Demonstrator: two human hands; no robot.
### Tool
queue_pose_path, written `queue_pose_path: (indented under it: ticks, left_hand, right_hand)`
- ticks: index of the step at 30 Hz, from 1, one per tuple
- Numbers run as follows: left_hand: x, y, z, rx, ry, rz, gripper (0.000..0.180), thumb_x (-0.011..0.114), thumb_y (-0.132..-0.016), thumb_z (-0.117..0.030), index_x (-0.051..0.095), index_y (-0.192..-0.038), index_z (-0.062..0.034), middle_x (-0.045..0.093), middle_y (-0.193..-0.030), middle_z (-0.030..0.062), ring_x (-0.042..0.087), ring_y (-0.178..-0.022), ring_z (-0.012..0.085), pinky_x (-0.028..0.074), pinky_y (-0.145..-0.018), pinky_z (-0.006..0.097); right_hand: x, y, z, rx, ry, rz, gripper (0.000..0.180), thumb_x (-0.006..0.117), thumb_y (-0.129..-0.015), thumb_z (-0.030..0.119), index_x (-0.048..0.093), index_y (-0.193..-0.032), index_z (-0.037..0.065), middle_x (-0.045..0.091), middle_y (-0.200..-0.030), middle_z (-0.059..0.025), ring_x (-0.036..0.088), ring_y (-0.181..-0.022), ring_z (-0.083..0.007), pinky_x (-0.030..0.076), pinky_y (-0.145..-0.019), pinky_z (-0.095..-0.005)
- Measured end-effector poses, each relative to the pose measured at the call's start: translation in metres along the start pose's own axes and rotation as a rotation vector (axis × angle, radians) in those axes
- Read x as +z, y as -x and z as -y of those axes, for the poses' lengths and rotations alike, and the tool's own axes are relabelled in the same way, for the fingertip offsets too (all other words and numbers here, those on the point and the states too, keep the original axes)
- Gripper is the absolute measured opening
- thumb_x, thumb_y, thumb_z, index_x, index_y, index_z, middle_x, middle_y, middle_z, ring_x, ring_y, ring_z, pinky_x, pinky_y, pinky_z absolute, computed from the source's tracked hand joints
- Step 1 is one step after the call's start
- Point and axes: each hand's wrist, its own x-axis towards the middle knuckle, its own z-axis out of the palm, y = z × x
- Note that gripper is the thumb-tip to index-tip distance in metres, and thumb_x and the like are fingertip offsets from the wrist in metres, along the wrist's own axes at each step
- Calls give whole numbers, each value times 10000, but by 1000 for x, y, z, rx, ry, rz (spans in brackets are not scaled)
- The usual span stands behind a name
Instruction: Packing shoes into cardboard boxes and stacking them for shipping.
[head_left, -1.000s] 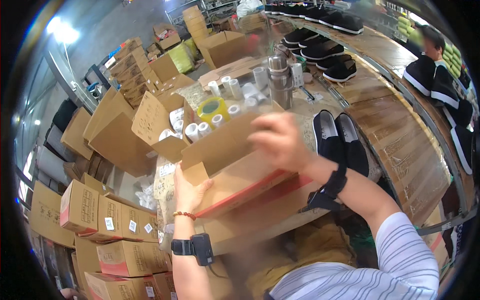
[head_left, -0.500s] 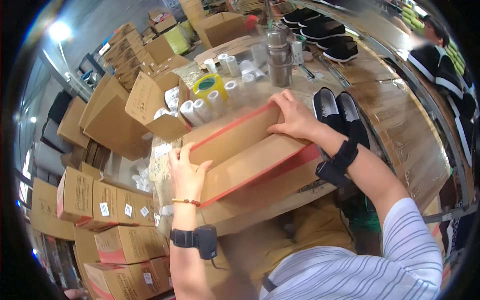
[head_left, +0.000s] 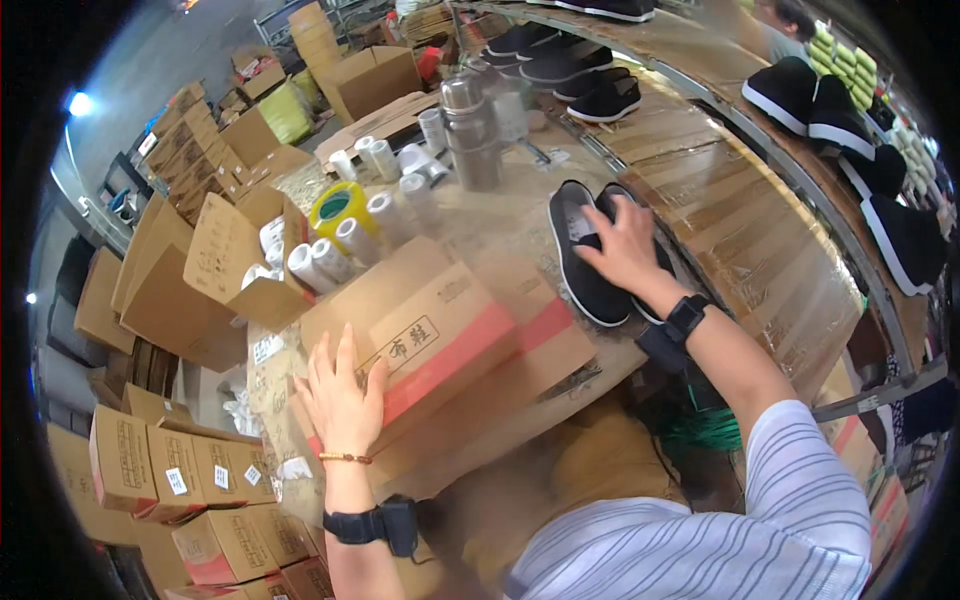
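L hand flat on box, R hand – on shoes

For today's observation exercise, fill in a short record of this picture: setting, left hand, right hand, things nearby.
Setting: worktable with cardboard cartons around it
Left hand: flat on the near end of a shoe box, brown with a red stripe
Right hand: resting on a pair of black shoes beside the box
Nearby: white rolls, yellow tape roll, metal flask

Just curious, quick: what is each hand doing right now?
Left hand: open, flat on the cardboard box.
Right hand: open, resting on the black shoes, gripping nothing.
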Motion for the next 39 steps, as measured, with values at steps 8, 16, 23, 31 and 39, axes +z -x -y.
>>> queue_pose_path:
  ticks: [8,16,23,31,39]
  left_hand:
    - [-7,0,-4,-44,161,120,545,518,-862,-444,450,-1332,-176,502,-1243,123,412,-1222,285,174,-1073,551]
    - [-36,9,-15,54,194,-71,509,613,-809,-385,542,-1268,-178,530,-946,57,480,-936,235,286,-879,409]
    - [2,45,-41,142,-32,-368,550,708,-722,-308,577,-1242,-183,511,-884,26,468,-908,205,261,-830,380]
    - [1,49,-121,178,1031,-69,499,637,-800,-163,506,-1266,-43,516,-1152,75,493,-987,229,355,-929,397]
    - [-74,4,-81,137,863,-483,431,654,-803,-77,523,-1206,-2,588,-1075,158,573,-975,292,437,-877,370]
  right_hand:
    - [1,26,-45,70,-380,353,453,672,-747,465,608,-1078,163,604,-982,-110,528,-955,-322,385,-852,-419]
    - [18,41,-74,397,-767,171,409,628,-799,433,585,-889,37,654,-815,-128,619,-670,-250,473,-635,-334]
    - [-102,55,-4,1084,-2380,306,191,491,-920,179,595,-978,29,619,-801,-75,618,-718,-210,528,-661,-296]
    - [-125,88,69,716,-2631,541,236,473,-936,206,572,-1040,19,619,-866,-92,616,-763,-210,535,-687,-302]
    - [-57,56,79,689,-2463,487,337,411,-974,264,503,-1168,4,599,-1027,-125,604,-886,-202,543,-746,-308]
